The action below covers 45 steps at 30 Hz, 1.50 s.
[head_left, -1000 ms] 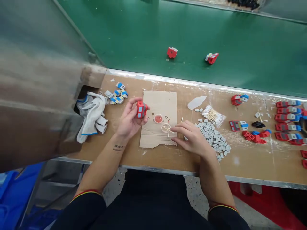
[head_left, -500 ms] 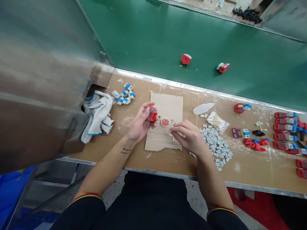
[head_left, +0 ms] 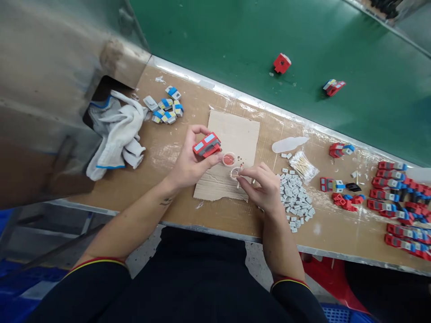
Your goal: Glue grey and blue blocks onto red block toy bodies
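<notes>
My left hand [head_left: 188, 163] is closed around a red toy vehicle part [head_left: 208, 144] with light-blue windows and a grey patch, held above the cardboard sheet [head_left: 235, 130]. My right hand [head_left: 261, 181] pinches a thin stick that looks like a cotton swab [head_left: 235, 174], its tip over a small clear cup [head_left: 232, 178]. Just behind that stands another small cup [head_left: 229, 159] with reddish contents. Swab ends and small dark spots show on the cardboard around the cups.
White gloves [head_left: 117, 134] and blue-grey pieces [head_left: 168, 105] lie left. To the right are small grey parts [head_left: 292, 195], a swab bag [head_left: 303, 166], a clear plastic bottle [head_left: 289, 144] and rows of red-blue toys [head_left: 387, 184]. Two parts sit on the green surface [head_left: 235, 54].
My left hand has turned the red toy part so its windowed side shows. My right hand's fingertips have come over the nearer cup. The view has shifted and tilted.
</notes>
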Motion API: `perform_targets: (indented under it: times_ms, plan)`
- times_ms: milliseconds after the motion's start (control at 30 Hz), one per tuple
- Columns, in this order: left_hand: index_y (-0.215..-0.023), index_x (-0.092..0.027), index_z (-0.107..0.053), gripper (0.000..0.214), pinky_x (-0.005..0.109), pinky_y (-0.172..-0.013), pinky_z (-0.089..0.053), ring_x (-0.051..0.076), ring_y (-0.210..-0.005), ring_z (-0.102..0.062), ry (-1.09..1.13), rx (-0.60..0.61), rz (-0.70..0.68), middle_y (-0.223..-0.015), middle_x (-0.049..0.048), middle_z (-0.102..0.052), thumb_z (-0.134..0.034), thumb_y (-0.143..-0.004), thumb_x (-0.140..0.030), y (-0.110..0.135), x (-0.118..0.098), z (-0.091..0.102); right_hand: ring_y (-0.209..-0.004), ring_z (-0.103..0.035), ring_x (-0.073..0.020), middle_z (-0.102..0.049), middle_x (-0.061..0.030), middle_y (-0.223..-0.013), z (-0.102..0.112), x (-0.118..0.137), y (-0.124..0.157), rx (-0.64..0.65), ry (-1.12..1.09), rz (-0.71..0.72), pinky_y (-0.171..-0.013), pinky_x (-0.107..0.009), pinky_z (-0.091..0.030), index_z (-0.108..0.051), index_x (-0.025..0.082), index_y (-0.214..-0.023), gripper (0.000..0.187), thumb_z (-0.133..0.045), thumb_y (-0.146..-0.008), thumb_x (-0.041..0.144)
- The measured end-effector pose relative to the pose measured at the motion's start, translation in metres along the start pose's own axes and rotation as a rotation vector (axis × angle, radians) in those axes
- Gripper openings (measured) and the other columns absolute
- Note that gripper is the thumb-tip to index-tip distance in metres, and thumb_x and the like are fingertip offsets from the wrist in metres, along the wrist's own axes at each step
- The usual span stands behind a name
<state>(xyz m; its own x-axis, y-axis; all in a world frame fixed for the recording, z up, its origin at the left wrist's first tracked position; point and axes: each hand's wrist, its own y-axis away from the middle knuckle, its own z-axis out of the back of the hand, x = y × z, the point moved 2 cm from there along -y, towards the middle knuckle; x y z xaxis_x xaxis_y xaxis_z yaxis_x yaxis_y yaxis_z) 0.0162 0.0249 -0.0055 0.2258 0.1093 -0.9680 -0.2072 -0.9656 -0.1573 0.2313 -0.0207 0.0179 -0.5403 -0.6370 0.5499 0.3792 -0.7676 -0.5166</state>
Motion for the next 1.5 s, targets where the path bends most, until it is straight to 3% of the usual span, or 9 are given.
perform_targets:
  times_ms: [100, 200, 367, 467, 700, 1133, 1500]
  plan:
    - [-0.110, -0.026, -0.046, 0.044, 0.027, -0.072, -0.063, 0.016, -0.087, -0.076, -0.198, -0.005, -0.095, -0.106, 0.0038, -0.075, -0.082, -0.091, -0.044, 0.004, -0.002, 0.002, -0.071, -0.068, -0.0152, -0.078, 0.0016, -0.082, 0.004, 0.000, 0.000, -0.059, -0.038, -0.053, -0.063, -0.031, -0.053, -0.069, 0.026, -0.097, 0.017, -0.074, -0.093, 0.010]
    - [-0.112, -0.023, -0.054, 0.037, 0.031, -0.082, -0.065, 0.020, -0.105, -0.078, -0.390, -0.018, -0.184, -0.119, 0.0094, -0.077, -0.080, -0.093, -0.041, 0.007, -0.010, 0.002, -0.069, -0.065, -0.0152, -0.076, 0.0022, -0.081, 0.013, -0.003, 0.003, -0.181, -0.117, -0.148, -0.058, -0.030, -0.048, -0.070, 0.027, -0.096, 0.017, -0.075, -0.092, 0.011]
    - [-0.112, -0.021, -0.064, 0.029, 0.027, -0.079, -0.065, 0.017, -0.090, -0.081, -0.624, 0.055, -0.435, -0.106, 0.0049, -0.082, -0.082, -0.091, -0.029, 0.013, -0.023, -0.009, -0.065, -0.063, -0.0156, -0.071, 0.0026, -0.076, 0.029, 0.003, 0.006, -0.538, -0.296, -0.141, -0.056, -0.031, -0.047, -0.073, 0.027, -0.099, 0.012, -0.080, -0.092, 0.021]
    - [-0.109, -0.021, -0.067, 0.022, 0.025, -0.073, -0.062, 0.015, -0.079, -0.080, -0.729, 0.131, -0.568, -0.093, 0.0020, -0.083, -0.080, -0.092, -0.026, 0.018, -0.025, -0.021, -0.061, -0.061, -0.0146, -0.067, 0.0038, -0.071, 0.033, 0.013, 0.004, -0.637, -0.348, -0.082, -0.055, -0.031, -0.046, -0.073, 0.026, -0.098, 0.012, -0.083, -0.091, 0.024]
    - [-0.107, -0.021, -0.067, 0.016, 0.026, -0.068, -0.060, 0.015, -0.073, -0.079, -0.710, 0.218, -0.627, -0.088, 0.0013, -0.084, -0.074, -0.097, -0.032, 0.027, -0.021, -0.038, -0.057, -0.061, -0.0139, -0.070, 0.0053, -0.071, 0.027, 0.025, 0.004, -0.528, -0.303, -0.026, -0.056, -0.032, -0.047, -0.069, 0.027, -0.099, 0.011, -0.079, -0.094, 0.024]
    - [-0.099, -0.022, -0.069, 0.015, 0.025, -0.062, -0.056, 0.013, -0.062, -0.073, -0.713, 0.211, -0.592, -0.074, -0.0021, -0.078, -0.079, -0.092, -0.032, 0.027, -0.022, -0.037, -0.049, -0.060, -0.0140, -0.068, 0.0066, -0.066, 0.027, 0.029, 0.001, -0.406, -0.240, -0.022, -0.051, -0.034, -0.046, -0.064, 0.030, -0.092, 0.011, -0.074, -0.094, 0.026]
    - [-0.103, -0.023, -0.071, 0.018, 0.026, -0.066, -0.060, 0.014, -0.071, -0.078, -0.713, 0.220, -0.568, -0.085, 0.0006, -0.083, -0.081, -0.092, -0.034, 0.027, -0.021, -0.035, -0.053, -0.065, -0.0145, -0.073, 0.0049, -0.070, 0.024, 0.028, 0.003, -0.380, -0.262, -0.025, -0.051, -0.033, -0.049, -0.065, 0.028, -0.092, 0.011, -0.075, -0.093, 0.023]
